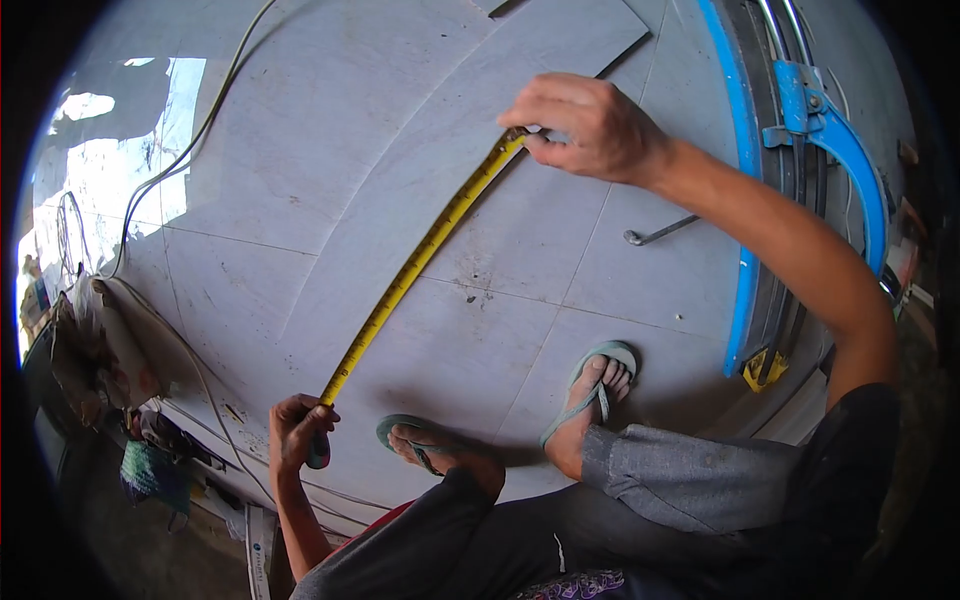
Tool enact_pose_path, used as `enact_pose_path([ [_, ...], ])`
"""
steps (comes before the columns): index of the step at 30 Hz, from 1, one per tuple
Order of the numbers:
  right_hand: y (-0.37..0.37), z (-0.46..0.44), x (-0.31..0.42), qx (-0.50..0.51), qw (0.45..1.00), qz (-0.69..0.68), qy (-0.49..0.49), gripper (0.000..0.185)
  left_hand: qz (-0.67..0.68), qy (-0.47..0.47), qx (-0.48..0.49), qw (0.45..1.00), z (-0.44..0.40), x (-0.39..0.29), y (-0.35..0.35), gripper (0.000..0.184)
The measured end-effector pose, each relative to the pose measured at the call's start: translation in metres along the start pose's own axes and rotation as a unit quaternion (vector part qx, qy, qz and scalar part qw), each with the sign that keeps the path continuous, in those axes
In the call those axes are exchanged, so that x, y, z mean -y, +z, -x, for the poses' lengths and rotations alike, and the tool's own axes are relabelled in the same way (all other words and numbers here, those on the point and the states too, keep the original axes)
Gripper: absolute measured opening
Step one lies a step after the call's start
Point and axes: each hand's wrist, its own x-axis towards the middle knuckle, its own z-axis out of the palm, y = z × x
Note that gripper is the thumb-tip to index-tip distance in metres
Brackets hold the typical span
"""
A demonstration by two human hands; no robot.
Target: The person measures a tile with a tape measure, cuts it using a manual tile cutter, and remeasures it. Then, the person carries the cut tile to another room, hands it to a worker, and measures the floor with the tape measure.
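A yellow tape measure point(422, 258) is pulled out in a slanting line between my two hands. My left hand point(297, 432) is closed around its case at the lower left; only a bit of the case shows below the fingers. At the upper right, my right hand point(590, 130) pinches the end of the blade between thumb and fingers. Beneath the blade lies a long grey tile point(500, 90), resting on the tiled floor point(510, 260). The blade runs along near this tile's edge.
A blue-framed tile cutter point(745, 200) with metal rails stands at the right, a metal rod point(660, 230) beside it. Dark cables point(205, 130) cross the floor at the left, near bags point(110, 345). My sandalled feet point(590, 395) are below the blade.
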Motion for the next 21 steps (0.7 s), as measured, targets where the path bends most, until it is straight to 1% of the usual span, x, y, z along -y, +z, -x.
enact_pose_path([
  [2,0.002,-0.016,-0.005,0.008,1.000,0.001,-0.011,0.026,0.021,0.008,-0.008,1.000,-0.005,0.006,-0.005,0.014],
  [4,0.007,-0.030,-0.009,0.011,0.998,0.033,-0.050,0.022,0.032,0.014,-0.010,0.999,-0.005,0.010,-0.010,0.015],
  [5,0.013,-0.037,-0.015,0.031,0.998,0.038,-0.048,0.030,0.039,0.010,-0.024,0.999,-0.003,0.009,-0.010,0.015],
  [6,0.017,-0.046,-0.018,0.031,0.998,0.040,-0.047,0.030,0.046,0.008,-0.037,0.998,-0.004,0.009,-0.011,0.015],
  [7,0.021,-0.057,-0.022,0.007,0.999,0.037,-0.022,0.042,0.044,0.010,-0.035,0.998,-0.007,0.012,-0.018,0.015],
  [8,0.021,-0.064,-0.026,-0.015,0.999,0.031,0.003,0.055,0.086,0.040,-0.054,0.994,-0.008,0.020,-0.027,0.014],
  [9,0.015,-0.070,-0.042,0.047,0.996,0.044,0.056,0.078,0.127,0.069,-0.072,0.987,-0.007,0.028,-0.037,0.013],
  [10,0.003,-0.073,-0.051,0.049,0.996,0.045,0.059,0.078,0.127,0.067,-0.067,0.987,-0.008,0.033,-0.044,0.013],
  [11,-0.012,-0.073,-0.061,0.146,0.982,0.046,0.112,0.089,0.167,0.083,-0.110,0.976,-0.011,0.038,-0.050,0.012],
  [12,-0.026,-0.072,-0.065,0.241,0.956,0.047,0.163,0.104,0.207,0.098,-0.153,0.961,-0.014,0.042,-0.058,0.012],
  [13,-0.037,-0.069,-0.059,0.264,0.951,0.078,0.140,0.110,0.167,0.105,-0.161,0.967,-0.019,0.044,-0.065,0.016],
  [14,-0.041,-0.059,-0.060,0.269,0.949,0.080,0.140,0.110,0.171,0.103,-0.159,0.967,-0.023,0.046,-0.069,0.016],
  [16,-0.038,-0.040,-0.058,0.241,0.954,0.175,-0.031,0.110,0.144,0.108,-0.175,0.968,-0.029,0.035,-0.070,0.022],
  [17,-0.035,-0.038,-0.058,0.243,0.954,0.174,-0.031,0.110,0.166,0.103,-0.191,0.962,-0.032,0.033,-0.068,0.028],
  [19,-0.036,-0.039,-0.054,0.289,0.933,0.215,-0.017,0.108,0.194,0.116,-0.191,0.955,-0.040,0.028,-0.067,0.031],
  [21,-0.035,-0.041,-0.051,0.286,0.934,0.212,-0.019,0.109,0.222,0.131,-0.190,0.947,-0.043,0.023,-0.064,0.034],
])
